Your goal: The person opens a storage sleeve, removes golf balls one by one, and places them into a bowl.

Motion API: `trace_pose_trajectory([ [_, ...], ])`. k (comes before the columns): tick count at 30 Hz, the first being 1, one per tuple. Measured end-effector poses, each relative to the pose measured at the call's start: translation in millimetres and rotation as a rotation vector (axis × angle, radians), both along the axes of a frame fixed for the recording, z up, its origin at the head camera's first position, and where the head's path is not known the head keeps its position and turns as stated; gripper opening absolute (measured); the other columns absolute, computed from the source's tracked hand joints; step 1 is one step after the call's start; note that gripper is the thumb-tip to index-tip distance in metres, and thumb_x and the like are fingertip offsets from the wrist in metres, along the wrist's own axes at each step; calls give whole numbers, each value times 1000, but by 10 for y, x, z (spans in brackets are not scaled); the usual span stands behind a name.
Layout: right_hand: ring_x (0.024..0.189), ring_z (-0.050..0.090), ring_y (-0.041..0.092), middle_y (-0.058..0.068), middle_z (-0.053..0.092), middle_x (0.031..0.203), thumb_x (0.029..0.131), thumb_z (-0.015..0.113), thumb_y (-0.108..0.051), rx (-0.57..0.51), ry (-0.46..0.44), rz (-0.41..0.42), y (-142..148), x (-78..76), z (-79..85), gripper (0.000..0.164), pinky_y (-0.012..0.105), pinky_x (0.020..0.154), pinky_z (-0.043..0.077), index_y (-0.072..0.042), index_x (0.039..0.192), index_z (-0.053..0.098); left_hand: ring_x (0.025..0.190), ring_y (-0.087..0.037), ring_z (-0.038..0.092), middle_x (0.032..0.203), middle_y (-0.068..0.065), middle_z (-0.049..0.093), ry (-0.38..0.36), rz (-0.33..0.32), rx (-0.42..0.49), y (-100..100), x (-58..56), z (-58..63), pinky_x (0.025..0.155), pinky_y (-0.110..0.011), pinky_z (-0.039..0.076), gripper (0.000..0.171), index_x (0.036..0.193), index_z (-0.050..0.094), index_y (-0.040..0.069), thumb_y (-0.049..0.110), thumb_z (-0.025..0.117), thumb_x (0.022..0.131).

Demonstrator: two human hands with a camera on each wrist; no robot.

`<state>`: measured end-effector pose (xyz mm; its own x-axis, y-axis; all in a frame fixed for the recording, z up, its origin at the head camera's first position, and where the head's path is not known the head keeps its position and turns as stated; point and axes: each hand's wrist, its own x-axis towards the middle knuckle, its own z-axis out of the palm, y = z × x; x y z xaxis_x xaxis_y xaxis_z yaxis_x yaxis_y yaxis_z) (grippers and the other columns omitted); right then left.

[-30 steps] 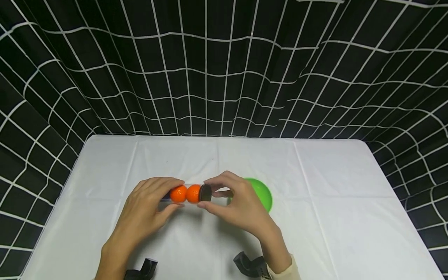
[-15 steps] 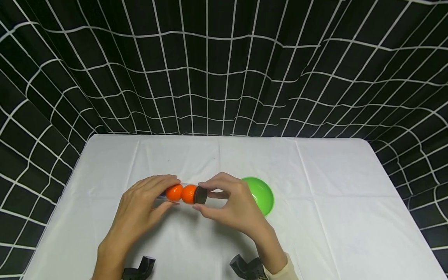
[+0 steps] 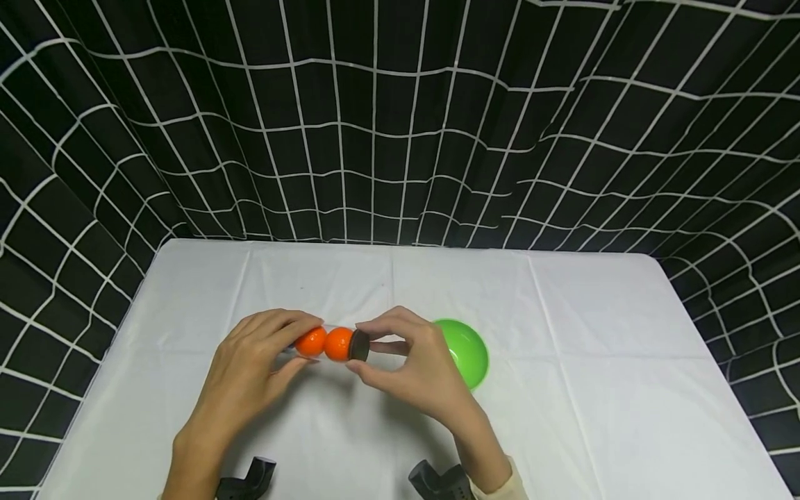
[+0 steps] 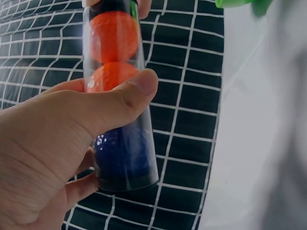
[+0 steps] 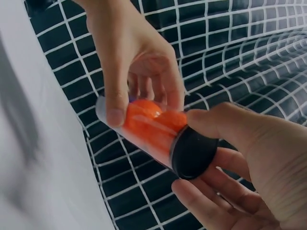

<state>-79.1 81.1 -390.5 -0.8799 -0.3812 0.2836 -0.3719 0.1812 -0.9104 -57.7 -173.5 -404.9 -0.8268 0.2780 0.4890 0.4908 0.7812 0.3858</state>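
Observation:
A clear plastic tube [image 4: 125,129] is held up nearly level over the table. Two dimpled orange golf balls [image 3: 339,344] sit in its right-hand part, and a dark blue ball [image 4: 122,151] lies at the other end. My left hand [image 3: 246,364] grips the tube around its middle, thumb on the near side and fingers behind. At the right end, my right hand [image 3: 419,361] pinches the black cap [image 5: 194,152] between thumb and fingers. The cap is on the tube's end; whether it is fully seated I cannot tell.
A green bowl [image 3: 470,353] stands on the white-covered table [image 3: 600,347], partly hidden behind my right hand. Black curtains with a white grid [image 3: 400,153] surround the table's back and sides. Dark wrist mounts [image 3: 437,479] show near the front.
Both hands and the tube have shifted slightly left, mostly in the first half second. More of the bowl shows now. Each hand keeps its hold.

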Motion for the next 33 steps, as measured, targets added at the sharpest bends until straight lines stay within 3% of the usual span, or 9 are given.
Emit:
trace_pose_trajectory([
  [11,106,72,19,8,74,112,77,93,-4,-82,-59,-45,-34,1,-16,39,31,91,66,-8,113,78,116,-26,67,121,2,75,40,-5,12,-10,-14,20,106,-44,51,56,125,78,22,13,97,74],
  [19,104,73,18,6,75,112,76,94,-7,-80,-90,-83,-63,7,-26,40,30,90,66,-11,113,80,112,-26,71,116,2,77,77,7,3,-16,3,18,100,-47,57,57,124,79,22,12,98,71],
  [33,106,74,18,8,76,114,78,91,-1,-50,-99,-28,-37,18,16,40,32,91,66,-6,116,79,115,-23,72,119,4,78,75,-12,6,-37,8,25,102,-43,57,57,125,79,20,12,98,71],
])
